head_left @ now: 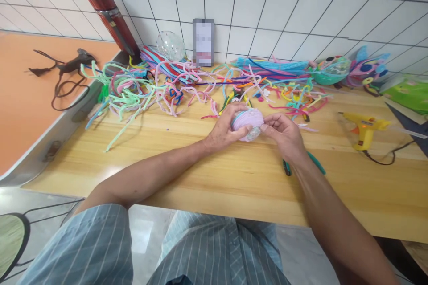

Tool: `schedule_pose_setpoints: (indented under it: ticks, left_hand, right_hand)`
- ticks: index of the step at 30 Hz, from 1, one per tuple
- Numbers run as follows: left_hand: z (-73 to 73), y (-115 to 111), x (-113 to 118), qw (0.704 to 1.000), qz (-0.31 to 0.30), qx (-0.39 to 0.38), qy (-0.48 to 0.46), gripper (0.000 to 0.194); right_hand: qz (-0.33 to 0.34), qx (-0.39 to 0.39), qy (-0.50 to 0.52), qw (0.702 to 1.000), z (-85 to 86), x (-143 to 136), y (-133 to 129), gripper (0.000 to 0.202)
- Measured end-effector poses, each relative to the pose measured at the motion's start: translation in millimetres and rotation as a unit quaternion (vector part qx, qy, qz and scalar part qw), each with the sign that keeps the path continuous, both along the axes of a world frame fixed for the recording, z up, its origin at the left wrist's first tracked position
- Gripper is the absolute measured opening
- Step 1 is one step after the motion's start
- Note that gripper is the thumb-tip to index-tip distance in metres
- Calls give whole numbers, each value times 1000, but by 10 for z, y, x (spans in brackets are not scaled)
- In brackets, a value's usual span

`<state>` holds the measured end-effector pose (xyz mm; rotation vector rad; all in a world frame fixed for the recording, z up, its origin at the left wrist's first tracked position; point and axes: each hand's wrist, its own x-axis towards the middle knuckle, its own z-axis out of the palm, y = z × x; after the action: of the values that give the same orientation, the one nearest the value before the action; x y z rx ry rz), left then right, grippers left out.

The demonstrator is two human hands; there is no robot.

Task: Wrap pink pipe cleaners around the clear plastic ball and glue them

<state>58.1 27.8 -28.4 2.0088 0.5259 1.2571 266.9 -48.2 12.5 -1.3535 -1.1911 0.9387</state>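
Observation:
My left hand point(224, 127) is wrapped round a ball point(249, 118) covered in coiled lilac pipe cleaner, with some light blue at its upper left. A clear, shiny patch shows uncovered at the ball's lower right. My right hand point(285, 136) is closed in a pinch against the ball's right side; what its fingertips grip is too small to make out. Just beyond the ball lie yellow-and-black pliers point(230, 98), partly covered by pipe cleaners. Green-handled pliers point(316, 163) rest under my right wrist, partly hidden.
Loose pipe cleaners point(133, 93) spread along the table's back, with a blue bundle point(277, 66). Behind stand a red flask point(113, 24), a clear ball point(170, 45) and a phone point(203, 42). Decorated balls point(331, 70) and a yellow glue gun point(365, 129) with a cord are at right.

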Motion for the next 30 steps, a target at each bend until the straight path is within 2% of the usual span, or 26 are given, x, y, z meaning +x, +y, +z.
schedule_pose_setpoints:
  ticks: [8, 17, 23, 30]
  left_hand:
    - [7, 12, 28, 1000, 0, 4, 0, 50]
    - [98, -18, 23, 997, -27, -73, -22, 56]
    - [101, -1, 86, 995, 2, -91, -31, 55]
    - [100, 11, 74, 994, -2, -104, -25, 55]
  right_hand:
    - [-10, -5, -26, 1000, 28, -33, 5, 34]
    - [-12, 13, -45, 999, 62, -55, 25, 35]
    - [-4, 26, -67, 997, 49, -66, 31, 40]
    - [-3, 33, -94, 995, 27, 22, -13, 41]
